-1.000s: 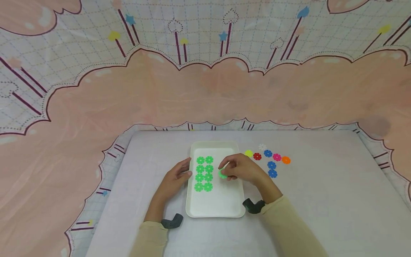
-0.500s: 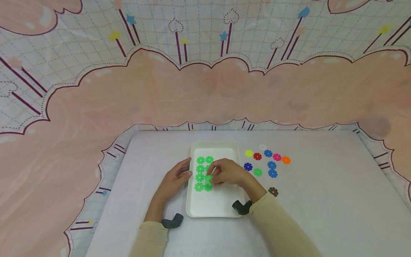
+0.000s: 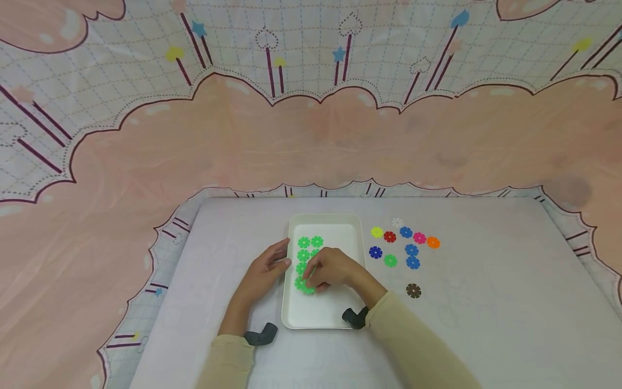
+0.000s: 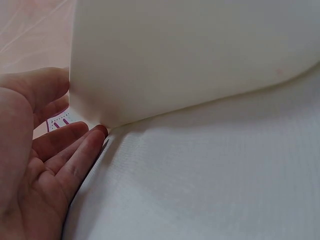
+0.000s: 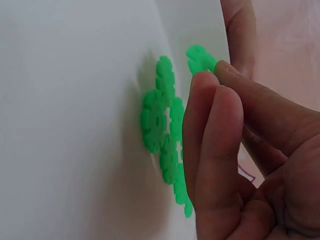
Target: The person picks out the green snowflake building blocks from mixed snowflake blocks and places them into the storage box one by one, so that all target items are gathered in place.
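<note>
Several green snowflake discs (image 3: 303,242), flat with notched edges, lie in two columns in the left part of the white tray (image 3: 340,229). Over the near end of these rows is my right hand (image 3: 331,268), pinching one green snowflake disc (image 5: 199,58) between thumb and fingertips in the right wrist view. The same hand covers some of the right column in the head view. My left hand (image 3: 262,273) rests at the tray's left side, fingers fairly straight; its fingertips (image 4: 97,132) meet the foot of the tray wall in the left wrist view.
Right of the tray, loose snowflake discs in several colours lie on the white tabletop, among them an orange disc (image 3: 433,242), a dark blue disc (image 3: 376,252), a lone green disc (image 3: 390,261) and a brown disc (image 3: 413,290). A patterned cloth (image 3: 311,135) hangs behind.
My right hand has moved left and nearer across the tray with the green snowflake disc, uncovering the dark blue, green and brown discs on the table. My left hand has stayed still.
</note>
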Available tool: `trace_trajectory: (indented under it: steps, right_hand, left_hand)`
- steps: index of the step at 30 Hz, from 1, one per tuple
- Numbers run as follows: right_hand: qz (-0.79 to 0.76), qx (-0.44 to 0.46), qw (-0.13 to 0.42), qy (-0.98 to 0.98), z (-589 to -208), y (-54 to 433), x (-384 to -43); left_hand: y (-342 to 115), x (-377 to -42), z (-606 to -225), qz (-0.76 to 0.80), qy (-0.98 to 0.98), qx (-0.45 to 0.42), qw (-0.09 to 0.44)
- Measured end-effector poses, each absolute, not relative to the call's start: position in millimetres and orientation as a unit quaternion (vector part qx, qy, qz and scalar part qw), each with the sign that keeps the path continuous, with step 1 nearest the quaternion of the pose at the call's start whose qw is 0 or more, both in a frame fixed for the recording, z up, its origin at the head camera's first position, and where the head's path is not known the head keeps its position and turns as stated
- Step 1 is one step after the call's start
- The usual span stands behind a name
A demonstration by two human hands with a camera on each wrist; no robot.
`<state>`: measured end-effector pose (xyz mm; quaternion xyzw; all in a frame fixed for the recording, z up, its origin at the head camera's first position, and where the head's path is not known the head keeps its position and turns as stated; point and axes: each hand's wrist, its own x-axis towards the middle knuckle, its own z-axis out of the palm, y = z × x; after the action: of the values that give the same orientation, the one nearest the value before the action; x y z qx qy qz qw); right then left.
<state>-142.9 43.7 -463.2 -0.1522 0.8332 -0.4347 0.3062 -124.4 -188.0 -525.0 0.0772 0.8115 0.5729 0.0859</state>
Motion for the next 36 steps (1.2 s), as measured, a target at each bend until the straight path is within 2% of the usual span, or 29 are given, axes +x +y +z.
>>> trace_trajectory:
  steps: [14,36]
  right_hand:
    - [-0.386,-0.208,0.300,0.847,-467.9,31.0,-146.7]
    - [-0.360,-0.201,0.309,0.857,-472.2,20.3,-146.1]
  left_hand:
    - [-189.8,-126.0,-525.6,0.577,0.807,0.094,0.081]
    - [-190.1,-126.7,-525.6,0.580,0.805,0.093,0.084]
